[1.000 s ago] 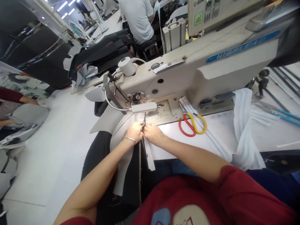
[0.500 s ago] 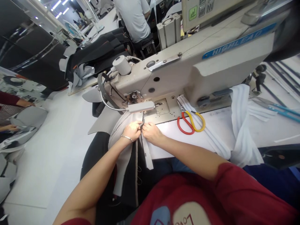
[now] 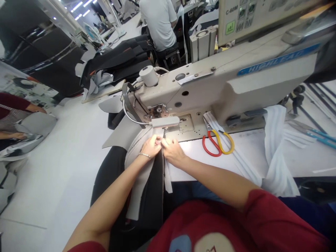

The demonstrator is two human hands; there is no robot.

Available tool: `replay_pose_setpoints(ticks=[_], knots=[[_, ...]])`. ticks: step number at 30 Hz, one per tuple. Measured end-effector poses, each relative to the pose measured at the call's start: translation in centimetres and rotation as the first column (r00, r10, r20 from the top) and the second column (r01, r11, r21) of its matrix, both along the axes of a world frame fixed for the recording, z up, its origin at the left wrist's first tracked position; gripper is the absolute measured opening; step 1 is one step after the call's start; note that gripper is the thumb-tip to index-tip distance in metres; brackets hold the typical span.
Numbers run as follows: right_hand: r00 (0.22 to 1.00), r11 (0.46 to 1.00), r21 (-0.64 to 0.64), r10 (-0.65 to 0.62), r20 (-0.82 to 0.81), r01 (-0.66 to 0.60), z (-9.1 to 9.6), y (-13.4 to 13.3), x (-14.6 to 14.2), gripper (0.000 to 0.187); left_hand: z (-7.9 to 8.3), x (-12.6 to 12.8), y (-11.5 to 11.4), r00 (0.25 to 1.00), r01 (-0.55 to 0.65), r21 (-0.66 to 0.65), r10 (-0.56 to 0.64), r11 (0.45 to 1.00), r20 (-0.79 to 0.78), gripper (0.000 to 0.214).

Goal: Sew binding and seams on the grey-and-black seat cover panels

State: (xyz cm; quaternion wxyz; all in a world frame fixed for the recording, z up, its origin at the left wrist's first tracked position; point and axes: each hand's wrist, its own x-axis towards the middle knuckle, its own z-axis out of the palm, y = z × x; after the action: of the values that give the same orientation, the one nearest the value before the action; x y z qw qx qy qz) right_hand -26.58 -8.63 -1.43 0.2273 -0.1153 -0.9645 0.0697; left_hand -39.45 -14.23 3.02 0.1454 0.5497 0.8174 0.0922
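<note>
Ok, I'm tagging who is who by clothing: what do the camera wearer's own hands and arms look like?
The left hand and right hand are ungloved. A thin, silvery bracelet circles the left wrist; none shows on the right. Short, dark red sleeves leave both forearms bare.

"How many at work up close?"
"One left hand (image 3: 151, 146) and one right hand (image 3: 173, 151), so two, at one sewing machine (image 3: 202, 85) with one lamp (image 3: 165, 121)."
"And cloth pieces (image 3: 138, 199)?"
"They overlap too much for me to count."
"Tools?"
"One pair of scissors (image 3: 217, 138), plus one blue-handled tool (image 3: 313, 135)."
"Jewellery?"
"One bracelet (image 3: 145, 154)."
"Other people?"
"Two I can make out: one person in white (image 3: 159, 26), one person in dark red (image 3: 14, 102)."
</note>
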Motion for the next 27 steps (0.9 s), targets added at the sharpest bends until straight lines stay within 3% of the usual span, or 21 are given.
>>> replay_pose_setpoints(ticks=[5, 14, 18, 22, 27], knots=[[0.987, 0.986, 0.038, 0.162, 0.004, -0.162, -0.3, 0.7, -0.2, 0.022, -1.6, -0.9, 0.3, 0.997, -0.039, 0.103, 0.046, 0.994, -0.064, 0.039], [0.989, 0.988, 0.032, 0.149, -0.015, -0.148, -1.2, 0.8, -0.9, 0.019, -1.9, -0.6, 0.6, 0.97, -0.101, 0.142, 0.129, 0.985, -0.205, 0.036], [0.988, 0.988, 0.02, 0.154, 0.008, -0.154, -1.3, 0.9, -0.9, 0.018, -1.1, -0.1, 0.1, 0.944, 0.049, 0.125, -0.005, 0.991, -0.329, 0.035], [0.99, 0.99, 0.022, 0.141, 0.014, -0.141, -1.2, 0.9, -1.0, 0.018, -0.2, -0.2, 0.2, 0.945, 0.196, 0.148, -0.147, 0.969, -0.292, 0.034], [0.994, 0.995, 0.025, 0.099, 0.04, -0.1, -1.0, 0.5, -1.0, 0.021, 0.0, -0.3, 1.1, 0.952, 0.222, 0.049, -0.205, 0.974, -0.228, 0.035]])
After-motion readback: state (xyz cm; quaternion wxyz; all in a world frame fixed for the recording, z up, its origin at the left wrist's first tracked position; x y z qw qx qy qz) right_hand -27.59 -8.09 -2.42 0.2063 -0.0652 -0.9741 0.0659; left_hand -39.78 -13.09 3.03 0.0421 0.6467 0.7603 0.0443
